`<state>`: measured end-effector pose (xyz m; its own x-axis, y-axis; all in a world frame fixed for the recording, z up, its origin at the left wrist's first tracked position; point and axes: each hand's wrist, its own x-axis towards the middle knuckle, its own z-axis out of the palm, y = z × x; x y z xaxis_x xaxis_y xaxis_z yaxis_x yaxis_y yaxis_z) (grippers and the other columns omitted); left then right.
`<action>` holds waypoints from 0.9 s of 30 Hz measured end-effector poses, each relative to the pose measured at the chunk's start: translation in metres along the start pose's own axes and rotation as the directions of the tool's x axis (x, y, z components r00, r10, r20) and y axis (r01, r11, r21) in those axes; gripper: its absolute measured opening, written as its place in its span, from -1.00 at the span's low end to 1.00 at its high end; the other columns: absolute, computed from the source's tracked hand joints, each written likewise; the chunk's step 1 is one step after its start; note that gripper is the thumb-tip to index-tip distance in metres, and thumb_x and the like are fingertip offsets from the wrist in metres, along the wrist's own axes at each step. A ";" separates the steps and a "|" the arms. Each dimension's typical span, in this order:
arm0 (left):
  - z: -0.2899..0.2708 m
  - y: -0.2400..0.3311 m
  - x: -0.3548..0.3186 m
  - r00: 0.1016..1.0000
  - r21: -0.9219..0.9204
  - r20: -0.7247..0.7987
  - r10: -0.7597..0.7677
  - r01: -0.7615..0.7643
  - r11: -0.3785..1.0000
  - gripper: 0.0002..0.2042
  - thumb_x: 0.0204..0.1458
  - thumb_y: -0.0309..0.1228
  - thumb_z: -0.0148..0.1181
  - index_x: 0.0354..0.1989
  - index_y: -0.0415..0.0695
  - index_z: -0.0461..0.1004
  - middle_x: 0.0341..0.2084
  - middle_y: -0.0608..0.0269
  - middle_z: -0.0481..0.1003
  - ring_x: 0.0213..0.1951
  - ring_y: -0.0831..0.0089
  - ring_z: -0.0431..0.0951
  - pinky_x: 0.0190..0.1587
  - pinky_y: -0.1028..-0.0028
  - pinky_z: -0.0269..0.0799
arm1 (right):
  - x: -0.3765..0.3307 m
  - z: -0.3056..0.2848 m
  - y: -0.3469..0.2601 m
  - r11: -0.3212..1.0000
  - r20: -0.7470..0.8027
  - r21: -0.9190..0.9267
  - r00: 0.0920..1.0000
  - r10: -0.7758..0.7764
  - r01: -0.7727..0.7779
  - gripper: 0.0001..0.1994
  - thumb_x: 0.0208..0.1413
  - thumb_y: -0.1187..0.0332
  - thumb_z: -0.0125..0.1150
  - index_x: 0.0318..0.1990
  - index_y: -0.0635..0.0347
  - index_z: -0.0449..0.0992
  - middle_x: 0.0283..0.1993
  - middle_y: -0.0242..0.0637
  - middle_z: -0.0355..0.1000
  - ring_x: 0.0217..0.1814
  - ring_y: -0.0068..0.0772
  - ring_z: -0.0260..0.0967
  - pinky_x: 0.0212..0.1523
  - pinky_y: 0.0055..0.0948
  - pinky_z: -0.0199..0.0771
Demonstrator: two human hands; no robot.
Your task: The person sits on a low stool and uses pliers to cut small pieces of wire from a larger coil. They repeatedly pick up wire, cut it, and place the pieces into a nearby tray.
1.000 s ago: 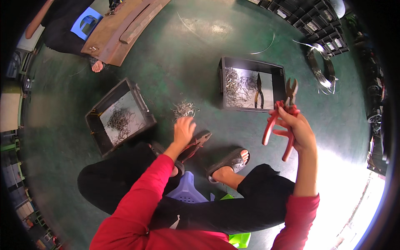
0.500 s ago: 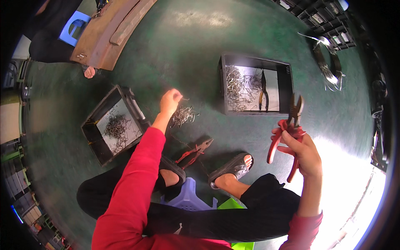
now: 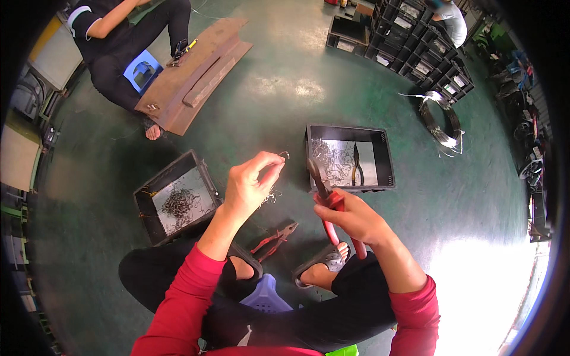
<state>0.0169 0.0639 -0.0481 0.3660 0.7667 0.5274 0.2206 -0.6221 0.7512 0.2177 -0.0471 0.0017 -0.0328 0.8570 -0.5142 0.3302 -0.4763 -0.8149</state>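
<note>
— What's in the left hand point(image 3: 252, 184)?
— A small wire piece point(image 3: 284, 155), pinched between thumb and fingertips, raised over the green floor point(image 3: 273, 95) between the two crates.
— And the right hand point(image 3: 353, 216)?
— Closed around the red handles of the pliers point(image 3: 325, 193); their dark nose points up and a little left. Whether the nose is parted I cannot tell.
— How do wire and pliers lie?
— The wire sits just left of the nose tip and slightly above it, near but apart. The pliers' long axis runs from the person's lap toward the right crate point(image 3: 350, 155); the left hand alone holds the wire.
— Anything else?
— Left crate point(image 3: 178, 199) with dark scraps, spare pliers point(image 3: 274, 238) on the floor by the foot
</note>
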 end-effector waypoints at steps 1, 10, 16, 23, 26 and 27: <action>-0.006 0.008 0.001 0.998 0.073 0.041 0.050 -0.052 0.996 -0.88 -0.05 -0.67 0.22 -0.35 -0.24 0.45 -0.40 0.14 0.59 -0.32 0.39 0.63 -0.28 0.49 0.53 | -0.002 0.003 -0.002 0.998 -0.021 -0.054 0.999 -0.034 0.033 -0.60 0.13 0.17 0.18 -0.02 0.30 0.38 -0.22 -0.39 0.42 -0.17 -0.57 0.27 -0.09 -0.47 0.29; -0.049 0.048 0.010 0.914 0.335 0.376 0.154 -0.289 0.897 -0.86 -0.05 -0.55 0.21 -0.39 -0.17 0.34 -0.61 0.09 0.48 -0.52 0.11 0.54 -0.48 0.28 0.43 | -0.019 0.018 -0.015 0.975 -0.103 -0.217 0.992 -0.074 0.050 -0.55 0.09 0.09 0.17 -0.10 0.36 0.41 -0.34 -0.22 0.44 -0.28 -0.44 0.34 -0.17 -0.42 0.34; -0.060 0.059 0.018 0.868 0.364 0.460 0.188 -0.377 0.852 -0.87 -0.01 -0.47 0.17 -0.40 -0.18 0.33 -0.67 0.01 0.44 -0.56 0.03 0.51 -0.53 0.21 0.40 | -0.015 0.028 -0.008 0.962 -0.127 -0.240 0.978 -0.165 0.131 -0.54 0.10 0.09 0.15 -0.07 0.37 0.42 -0.38 -0.19 0.47 -0.30 -0.42 0.39 -0.17 -0.42 0.36; -0.042 0.062 0.017 0.884 0.391 0.434 0.175 -0.359 0.847 -0.86 -0.08 -0.51 0.21 -0.38 -0.11 0.36 -0.64 0.08 0.44 -0.53 0.03 0.48 -0.44 0.18 0.37 | -0.029 0.014 -0.016 0.960 -0.072 -0.272 0.994 -0.081 0.059 -0.61 0.10 0.04 0.17 -0.18 0.23 0.49 -0.61 -0.23 0.40 -0.60 -0.44 0.35 -0.51 -0.31 0.36; -0.037 0.064 0.014 0.862 0.409 0.483 0.153 -0.376 0.831 -0.86 -0.13 -0.59 0.19 -0.42 -0.17 0.34 -0.61 0.09 0.46 -0.47 0.05 0.48 -0.35 0.18 0.34 | -0.008 0.020 0.006 0.939 -0.126 -0.339 0.986 -0.110 0.061 -0.47 0.03 -0.04 0.21 -0.10 0.30 0.43 -0.20 0.07 0.48 -0.10 0.02 0.45 -0.10 -0.20 0.40; -0.042 0.068 0.014 0.862 0.435 0.487 0.140 -0.378 0.817 -0.86 -0.13 -0.60 0.19 -0.43 -0.17 0.34 -0.61 0.09 0.47 -0.47 0.05 0.48 -0.34 0.18 0.34 | -0.008 0.020 0.001 0.939 -0.102 -0.333 0.987 -0.126 0.086 -0.45 0.03 -0.06 0.20 -0.11 0.33 0.40 -0.20 0.09 0.47 -0.09 0.05 0.44 -0.09 -0.20 0.40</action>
<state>-0.0010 0.0390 0.0265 0.7868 0.4967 0.3663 0.4348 -0.8674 0.2420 0.1996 -0.0583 0.0000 0.0219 0.9258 -0.3775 0.6212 -0.3084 -0.7204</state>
